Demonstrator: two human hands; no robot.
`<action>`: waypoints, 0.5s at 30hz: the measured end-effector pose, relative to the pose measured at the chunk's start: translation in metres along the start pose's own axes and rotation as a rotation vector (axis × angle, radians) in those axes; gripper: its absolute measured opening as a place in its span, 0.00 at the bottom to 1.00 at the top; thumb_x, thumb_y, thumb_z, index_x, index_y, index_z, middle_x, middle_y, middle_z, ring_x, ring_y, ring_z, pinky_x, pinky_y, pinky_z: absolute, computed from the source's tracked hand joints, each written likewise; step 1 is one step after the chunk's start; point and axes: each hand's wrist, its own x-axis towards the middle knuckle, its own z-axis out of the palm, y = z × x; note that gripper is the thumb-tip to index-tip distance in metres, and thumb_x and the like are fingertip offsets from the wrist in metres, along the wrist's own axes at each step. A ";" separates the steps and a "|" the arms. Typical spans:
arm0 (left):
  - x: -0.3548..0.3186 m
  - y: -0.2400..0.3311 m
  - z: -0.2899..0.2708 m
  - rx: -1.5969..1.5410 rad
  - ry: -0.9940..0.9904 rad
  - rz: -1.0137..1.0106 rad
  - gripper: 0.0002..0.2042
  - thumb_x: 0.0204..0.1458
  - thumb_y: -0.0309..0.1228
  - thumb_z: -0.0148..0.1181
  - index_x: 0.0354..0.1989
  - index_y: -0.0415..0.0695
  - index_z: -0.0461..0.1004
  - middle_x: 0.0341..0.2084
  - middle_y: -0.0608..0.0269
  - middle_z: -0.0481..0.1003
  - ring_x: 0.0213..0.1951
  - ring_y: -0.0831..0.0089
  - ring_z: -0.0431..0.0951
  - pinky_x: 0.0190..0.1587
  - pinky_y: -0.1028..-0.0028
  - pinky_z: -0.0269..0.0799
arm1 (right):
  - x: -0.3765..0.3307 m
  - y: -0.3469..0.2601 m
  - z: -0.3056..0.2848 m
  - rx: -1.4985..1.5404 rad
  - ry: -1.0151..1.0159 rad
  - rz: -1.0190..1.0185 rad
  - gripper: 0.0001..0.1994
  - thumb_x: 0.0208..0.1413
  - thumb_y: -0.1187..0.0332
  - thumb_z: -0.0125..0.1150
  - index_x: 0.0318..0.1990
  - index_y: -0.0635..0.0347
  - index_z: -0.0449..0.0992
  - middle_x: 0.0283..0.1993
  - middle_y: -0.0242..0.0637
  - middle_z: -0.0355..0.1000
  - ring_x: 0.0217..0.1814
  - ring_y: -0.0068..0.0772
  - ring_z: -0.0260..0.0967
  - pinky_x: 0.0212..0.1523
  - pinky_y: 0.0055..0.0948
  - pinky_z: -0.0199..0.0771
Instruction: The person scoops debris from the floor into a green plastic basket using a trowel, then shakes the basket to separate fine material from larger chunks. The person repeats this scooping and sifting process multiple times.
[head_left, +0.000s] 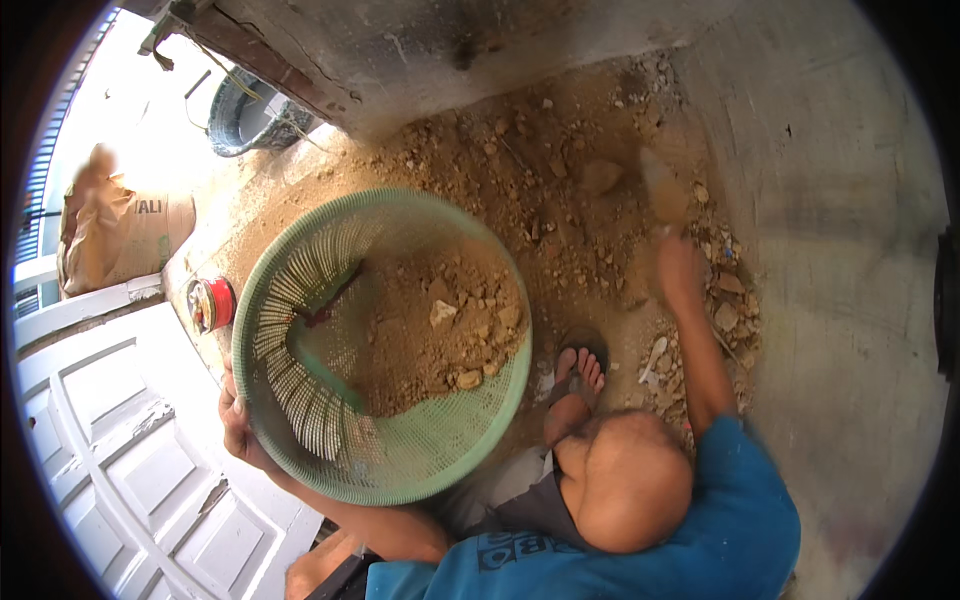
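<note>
Head view: the fingers of the R hand (682, 268) are wrapping round what seems to be the handle of a trowel (665, 192), w/ motion blur hiding the exact grip. The trowel's long axis is running outward from the knuckles, tipping slightly left, so its blade is sitting just beyond those fingers, over loose soil (560, 220); can't tell if it's touching. Key relation: the green basket (440, 440) is lying well to the left of the R fingers and slightly behind them, mouth facing up, w/ a strip of that soil separating the two. So the R hand is being the nearer one to the soil, while the L hand (236, 412) is the one at the basket: its fingers are clamping on the outer left rim, tho can't tell how far under they're reaching. Lumpy dirt (450, 330) is filling the basket's far-right part, i.e. the side facing the R fingers. A red tin (220, 300) is resting a bit beyond the L fingers; rubble (730, 312) is lying just right of the R wrist.
</note>
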 end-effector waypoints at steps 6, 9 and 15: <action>0.002 -0.003 -0.009 0.011 0.072 0.042 0.28 0.55 0.38 0.59 0.56 0.24 0.74 0.51 0.43 0.81 0.53 0.59 0.81 0.65 0.64 0.71 | -0.047 -0.026 0.053 -0.096 -0.052 -0.348 0.19 0.75 0.59 0.51 0.55 0.69 0.74 0.34 0.58 0.81 0.35 0.59 0.84 0.35 0.55 0.83; 0.002 0.001 -0.015 0.004 -0.080 -0.022 0.30 0.55 0.38 0.59 0.59 0.23 0.73 0.52 0.41 0.80 0.54 0.58 0.81 0.66 0.62 0.71 | -0.005 0.003 0.051 -0.187 -0.074 -0.111 0.19 0.74 0.57 0.52 0.53 0.68 0.76 0.36 0.55 0.83 0.38 0.58 0.85 0.36 0.55 0.84; -0.002 -0.003 0.001 -0.042 0.044 0.026 0.24 0.55 0.37 0.61 0.52 0.25 0.75 0.48 0.43 0.81 0.49 0.60 0.81 0.60 0.64 0.76 | 0.002 0.046 0.033 -0.161 0.143 -0.113 0.17 0.74 0.60 0.50 0.54 0.67 0.75 0.38 0.55 0.82 0.37 0.59 0.84 0.34 0.55 0.84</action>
